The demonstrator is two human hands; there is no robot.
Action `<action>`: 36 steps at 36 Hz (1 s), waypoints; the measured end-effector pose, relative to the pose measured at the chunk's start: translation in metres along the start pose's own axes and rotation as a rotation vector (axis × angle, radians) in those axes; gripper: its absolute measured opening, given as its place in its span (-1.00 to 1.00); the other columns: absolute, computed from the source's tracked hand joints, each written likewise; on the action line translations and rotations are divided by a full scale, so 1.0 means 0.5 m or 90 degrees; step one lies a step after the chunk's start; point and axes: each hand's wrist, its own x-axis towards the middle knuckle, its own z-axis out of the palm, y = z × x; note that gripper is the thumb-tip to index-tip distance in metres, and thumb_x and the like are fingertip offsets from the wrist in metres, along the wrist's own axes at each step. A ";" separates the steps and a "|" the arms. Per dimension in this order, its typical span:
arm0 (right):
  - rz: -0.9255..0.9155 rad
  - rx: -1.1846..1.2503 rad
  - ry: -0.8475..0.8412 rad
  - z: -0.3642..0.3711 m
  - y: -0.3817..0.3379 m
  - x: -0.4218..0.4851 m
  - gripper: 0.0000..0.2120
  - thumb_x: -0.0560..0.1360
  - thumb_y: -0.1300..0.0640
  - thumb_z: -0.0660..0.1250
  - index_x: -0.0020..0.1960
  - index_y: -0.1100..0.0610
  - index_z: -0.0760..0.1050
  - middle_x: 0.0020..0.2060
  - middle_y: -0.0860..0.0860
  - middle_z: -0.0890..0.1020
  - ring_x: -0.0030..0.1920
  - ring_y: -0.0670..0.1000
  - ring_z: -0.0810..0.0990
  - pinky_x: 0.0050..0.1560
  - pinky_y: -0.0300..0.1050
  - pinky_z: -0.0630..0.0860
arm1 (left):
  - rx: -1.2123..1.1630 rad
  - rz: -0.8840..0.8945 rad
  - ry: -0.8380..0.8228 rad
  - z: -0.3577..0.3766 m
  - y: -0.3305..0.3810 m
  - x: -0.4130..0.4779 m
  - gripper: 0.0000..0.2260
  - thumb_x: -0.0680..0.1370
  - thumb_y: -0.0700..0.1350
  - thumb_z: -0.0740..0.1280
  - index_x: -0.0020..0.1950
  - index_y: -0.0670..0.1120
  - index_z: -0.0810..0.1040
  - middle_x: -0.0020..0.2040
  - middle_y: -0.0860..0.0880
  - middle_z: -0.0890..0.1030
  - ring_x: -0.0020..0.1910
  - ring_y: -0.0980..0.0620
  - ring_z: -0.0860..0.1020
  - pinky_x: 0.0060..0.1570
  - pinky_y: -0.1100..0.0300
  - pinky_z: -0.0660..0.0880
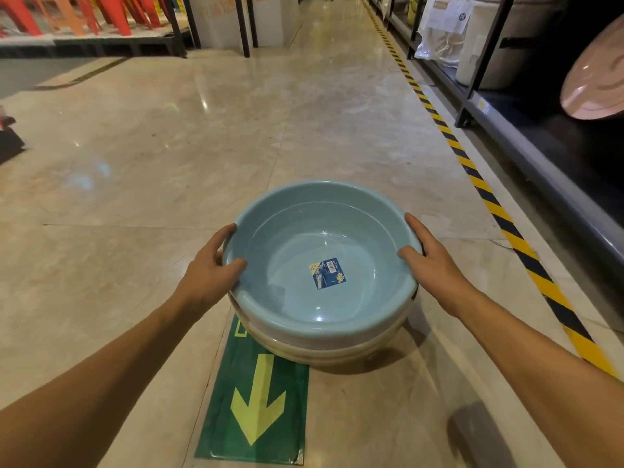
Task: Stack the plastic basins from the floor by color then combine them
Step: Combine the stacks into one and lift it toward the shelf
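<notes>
blue basin (304, 231) sits nested on the cream basins (324, 349). The stack is on the floor (169, 163), over the far end of the green arrow sticker (256, 400). left hand (209, 265) and right hand (432, 258) are clamped on opposite sides of the rim, thumbs inside, fingers (223, 233) curled around the lip. To seat it well, keep it level, press both sides evenly and check the rim gap is uniform. Basin is pale blue, glossy and round with a rolled rim, and has a blue label (328, 274) on its bottom.

Round, glossy blue basin (304, 231), mouth up, with a small blue label (328, 273) stuck inside on the bottom. Nested on top of cream basins (320, 349), stacked upright one inside another on the floor (169, 163).
</notes>
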 end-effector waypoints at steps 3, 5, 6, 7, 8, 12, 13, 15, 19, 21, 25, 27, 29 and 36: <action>-0.015 0.026 -0.008 -0.001 0.004 -0.002 -0.44 0.63 0.08 0.22 0.51 -0.35 0.18 0.07 -0.37 0.46 0.05 -0.15 0.55 -0.06 -0.16 0.57 | -0.008 0.006 0.003 -0.002 -0.008 -0.002 -0.42 0.55 -0.12 0.37 0.49 0.27 0.27 0.34 0.10 0.46 0.16 -0.01 0.56 -0.18 0.22 0.64; -0.026 0.039 -0.012 0.000 0.006 -0.005 -0.44 0.64 0.07 0.22 0.51 -0.37 0.17 0.06 -0.44 0.43 0.05 -0.17 0.56 -0.07 -0.20 0.55 | -0.008 0.015 0.002 -0.005 -0.011 -0.005 -0.42 0.54 -0.04 0.38 0.47 0.33 0.26 0.37 0.14 0.44 0.22 0.00 0.53 -0.12 0.18 0.63; -0.029 0.045 -0.014 0.000 0.008 -0.005 -0.45 0.64 0.07 0.23 0.51 -0.37 0.16 0.06 -0.45 0.43 0.06 -0.18 0.56 -0.07 -0.21 0.55 | -0.009 0.021 0.000 -0.007 -0.010 -0.007 -0.42 0.51 0.02 0.37 0.46 0.37 0.25 0.39 0.16 0.43 0.24 0.01 0.51 -0.06 0.11 0.63; -0.033 0.051 -0.017 0.001 0.009 -0.005 -0.45 0.64 0.06 0.23 0.51 -0.37 0.16 0.07 -0.46 0.43 0.06 -0.19 0.56 -0.08 -0.23 0.54 | -0.010 0.026 -0.001 -0.007 -0.007 -0.008 -0.42 0.49 0.08 0.36 0.45 0.39 0.24 0.40 0.16 0.42 0.25 0.02 0.50 0.00 0.04 0.62; -0.037 0.057 -0.020 0.000 0.012 -0.004 -0.45 0.65 0.06 0.24 0.51 -0.37 0.16 0.07 -0.47 0.43 0.06 -0.21 0.56 -0.09 -0.27 0.54 | -0.010 0.026 -0.003 -0.007 -0.004 -0.008 -0.41 0.47 0.13 0.35 0.45 0.39 0.23 0.41 0.16 0.42 0.26 0.03 0.49 0.04 -0.02 0.60; -0.041 0.081 -0.036 -0.003 0.023 0.005 -0.43 0.65 0.04 0.24 0.55 -0.31 0.13 0.21 -0.38 0.42 0.14 -0.26 0.51 -0.06 -0.32 0.52 | 0.026 0.030 -0.008 -0.009 0.014 0.000 -0.41 0.44 0.24 0.30 0.45 0.37 0.23 0.43 0.17 0.39 0.28 0.05 0.44 0.15 -0.13 0.55; -0.038 0.086 -0.041 -0.005 0.027 0.006 -0.43 0.65 0.04 0.24 0.56 -0.30 0.12 0.26 -0.34 0.41 0.18 -0.26 0.50 -0.02 -0.31 0.52 | 0.034 0.030 -0.008 -0.010 0.018 0.002 -0.42 0.45 0.26 0.29 0.45 0.38 0.22 0.42 0.19 0.39 0.28 0.07 0.43 0.17 -0.15 0.53; -0.040 0.092 -0.061 -0.008 0.032 0.005 -0.41 0.65 0.04 0.26 0.56 -0.31 0.11 0.27 -0.40 0.41 0.21 -0.30 0.50 0.04 -0.31 0.52 | 0.047 0.028 -0.004 -0.012 0.027 0.005 -0.46 0.48 0.27 0.30 0.43 0.39 0.21 0.38 0.26 0.36 0.27 0.10 0.40 0.18 -0.15 0.52; -0.028 0.085 -0.092 -0.031 0.016 0.007 -0.41 0.63 0.05 0.28 0.55 -0.31 0.15 0.21 -0.52 0.38 0.13 -0.46 0.48 0.09 -0.31 0.47 | 0.100 0.018 -0.022 -0.019 0.070 -0.003 -0.53 0.52 0.27 0.30 0.39 0.42 0.21 0.37 0.28 0.34 0.28 0.12 0.37 0.23 -0.19 0.47; -0.025 0.056 -0.093 -0.051 -0.007 0.009 -0.43 0.63 0.02 0.28 0.54 -0.32 0.16 0.23 -0.44 0.40 0.16 -0.37 0.48 0.12 -0.26 0.43 | 0.151 0.007 -0.056 -0.038 0.100 0.001 -0.47 0.46 0.35 0.25 0.41 0.42 0.19 0.47 0.21 0.32 0.38 0.04 0.36 0.29 -0.21 0.42; -0.035 -0.057 -0.108 -0.082 -0.046 0.027 -0.44 0.61 -0.07 0.28 0.52 -0.35 0.16 0.34 -0.30 0.29 0.32 -0.20 0.27 0.27 -0.08 0.35 | 0.271 0.028 -0.125 -0.104 0.150 0.039 -0.41 0.51 0.37 0.20 0.52 0.35 0.14 0.56 0.14 0.24 0.50 -0.05 0.29 0.38 -0.21 0.35; -0.046 -0.094 -0.124 -0.086 -0.067 0.035 -0.44 0.61 -0.08 0.29 0.54 -0.31 0.17 0.37 -0.26 0.30 0.33 -0.19 0.28 0.31 -0.05 0.35 | 0.279 0.040 -0.146 -0.130 0.169 0.055 -0.43 0.54 0.31 0.21 0.53 0.32 0.13 0.56 0.12 0.25 0.48 -0.05 0.32 0.36 -0.17 0.38; -0.058 -0.135 -0.129 -0.085 -0.090 0.036 -0.43 0.60 -0.06 0.30 0.55 -0.24 0.19 0.45 -0.18 0.33 0.36 -0.15 0.30 0.36 -0.04 0.33 | 0.279 0.047 -0.164 -0.148 0.181 0.068 -0.43 0.55 0.28 0.23 0.54 0.31 0.13 0.56 0.10 0.25 0.46 -0.04 0.33 0.34 -0.12 0.40; -0.044 -0.208 -0.148 -0.093 -0.092 0.028 -0.39 0.54 -0.24 0.30 0.51 -0.42 0.11 0.51 -0.20 0.27 0.50 -0.05 0.26 0.46 0.21 0.34 | 0.183 0.026 -0.190 -0.155 0.147 0.082 -0.34 0.47 0.41 0.18 0.53 0.36 0.09 0.57 0.13 0.22 0.48 -0.01 0.32 0.38 -0.15 0.39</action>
